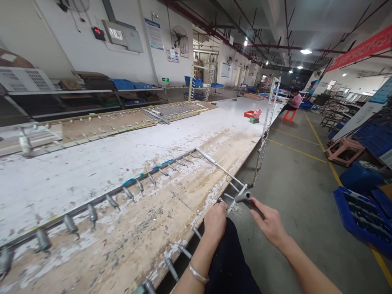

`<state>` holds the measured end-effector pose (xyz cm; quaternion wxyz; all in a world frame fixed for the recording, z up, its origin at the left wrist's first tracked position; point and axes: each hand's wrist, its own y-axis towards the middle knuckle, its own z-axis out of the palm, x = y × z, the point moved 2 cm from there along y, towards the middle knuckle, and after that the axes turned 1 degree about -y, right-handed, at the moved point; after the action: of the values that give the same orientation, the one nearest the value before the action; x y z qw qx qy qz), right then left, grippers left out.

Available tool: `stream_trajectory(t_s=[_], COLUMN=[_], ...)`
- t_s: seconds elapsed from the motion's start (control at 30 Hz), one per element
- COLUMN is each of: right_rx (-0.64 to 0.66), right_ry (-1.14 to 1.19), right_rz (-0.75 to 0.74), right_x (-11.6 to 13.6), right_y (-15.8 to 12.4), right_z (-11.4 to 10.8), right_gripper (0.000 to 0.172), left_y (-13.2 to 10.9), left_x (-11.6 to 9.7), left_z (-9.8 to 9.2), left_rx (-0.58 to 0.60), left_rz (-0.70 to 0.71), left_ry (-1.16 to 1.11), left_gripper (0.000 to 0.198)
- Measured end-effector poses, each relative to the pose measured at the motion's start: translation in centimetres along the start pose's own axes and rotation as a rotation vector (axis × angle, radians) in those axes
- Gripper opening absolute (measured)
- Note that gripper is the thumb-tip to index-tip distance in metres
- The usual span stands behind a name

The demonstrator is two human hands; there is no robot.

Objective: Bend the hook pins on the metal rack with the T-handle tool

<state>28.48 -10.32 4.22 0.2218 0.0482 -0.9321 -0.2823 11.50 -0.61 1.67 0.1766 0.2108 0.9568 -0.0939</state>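
My left hand is closed at the near edge of the long worn workbench, gripping the end of a thin metal frame that juts off the table edge. My right hand is wrapped round a dark grey handle fixed to that frame's corner. A silver bangle sits on my left wrist. A rail with several grey clamps runs diagonally across the bench to the left of the frame.
A tall metal rack leans against the bench's right edge. Blue crates lie on the floor at right, beside a pink stool. A person in pink sits far off. Red boxes rest on the bench's far end.
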Motion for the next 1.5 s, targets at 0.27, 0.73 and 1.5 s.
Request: stream_trajectory(t_s=[0.27, 0.73, 1.5], right_rx=[0.005, -0.247, -0.110], right_ry=[-0.021, 0.104, 0.042], right_rz=[-0.011, 0.158, 0.122], right_x=[-0.8, -0.5, -0.5], right_y=[-1.5, -2.4, 0.1], right_z=[1.8, 1.7, 0.0], right_gripper=[0.036, 0.036, 0.040], left_y=[0.0, 0.0, -0.2], left_x=[0.0, 0.6, 0.1], left_z=[0.2, 0.7, -0.3], left_rx=[-0.020, -0.055, 0.025], left_rz=[-0.004, 0.003, -0.009], left_ry=[-0.005, -0.013, 0.039], left_gripper=[0.029, 0.032, 0.029])
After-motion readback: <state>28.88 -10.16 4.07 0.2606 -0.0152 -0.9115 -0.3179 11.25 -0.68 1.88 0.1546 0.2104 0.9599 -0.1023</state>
